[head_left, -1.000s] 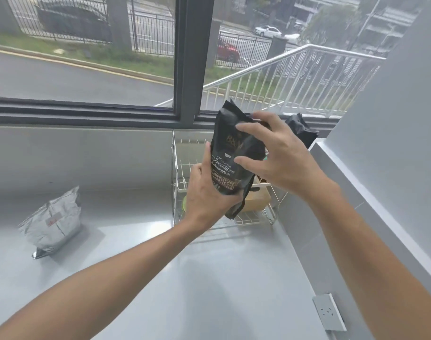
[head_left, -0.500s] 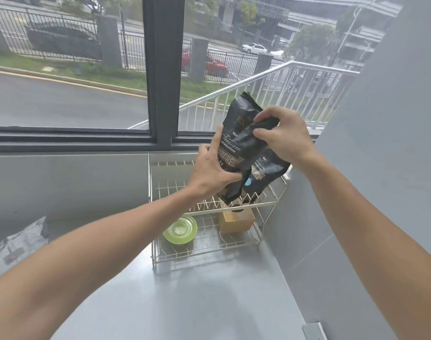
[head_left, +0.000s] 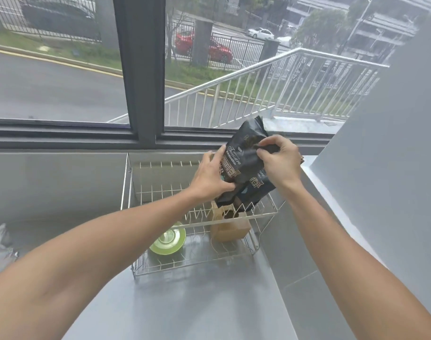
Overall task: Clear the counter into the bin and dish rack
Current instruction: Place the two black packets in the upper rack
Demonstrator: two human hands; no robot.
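A black coffee bag (head_left: pixel 243 158) with gold lettering stands tilted on the upper tier of a two-tier wire dish rack (head_left: pixel 136 263). My left hand (head_left: pixel 210 179) grips its lower left side. My right hand (head_left: pixel 279 159) pinches its upper right edge. A second black bag (head_left: pixel 257 188) rests right behind and below it on the same tier, partly hidden. On the lower tier lie a green saucer (head_left: pixel 169 240) and a brown paper box (head_left: pixel 230 228).
The rack stands at the back right of a grey counter (head_left: pixel 197 303), against a grey wall (head_left: pixel 381 168) on the right and a window sill behind. A silver foil bag (head_left: pixel 0 246) lies at the counter's far left edge of view.
Both hands have carried the black bag forward and down onto the rack's upper tier, beside the second bag. The view has moved closer to the rack.
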